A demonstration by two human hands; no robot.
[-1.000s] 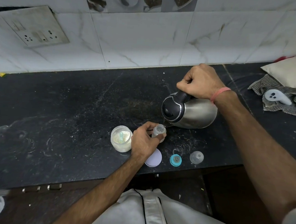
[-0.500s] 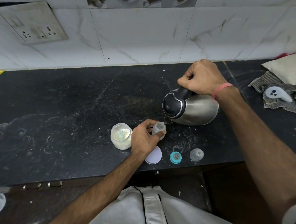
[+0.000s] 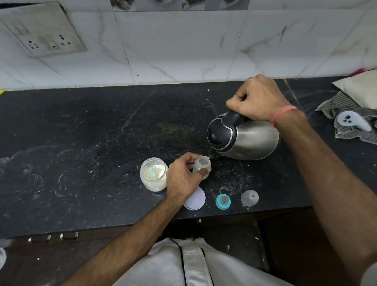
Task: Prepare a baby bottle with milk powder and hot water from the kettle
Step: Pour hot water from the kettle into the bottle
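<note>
My right hand [image 3: 256, 98] grips the black handle of a steel kettle [image 3: 250, 140], which is tipped to the left, its spout just above the bottle's mouth. A thin stream of water runs from the spout into the small clear baby bottle [image 3: 202, 163]. My left hand [image 3: 184, 178] holds that bottle upright on the black counter [image 3: 71, 148]. To the left of the bottle stands an open jar of milk powder [image 3: 153, 177] with a pale scoop inside. Its white lid [image 3: 195, 199], the teal bottle ring with teat [image 3: 223, 201] and a clear cap [image 3: 249, 197] lie near the front edge.
At the far right lie a checked cloth [image 3: 360, 126] with a white controller [image 3: 353, 120] on it and a pale cushion [image 3: 374, 89]. A tiled wall with a socket plate [image 3: 40, 29] stands behind the counter. The counter's left half holds only powder smears.
The kettle stays tipped over the bottle in all frames, with both hands in the same grip. The view has shifted slightly; nothing else moved.
</note>
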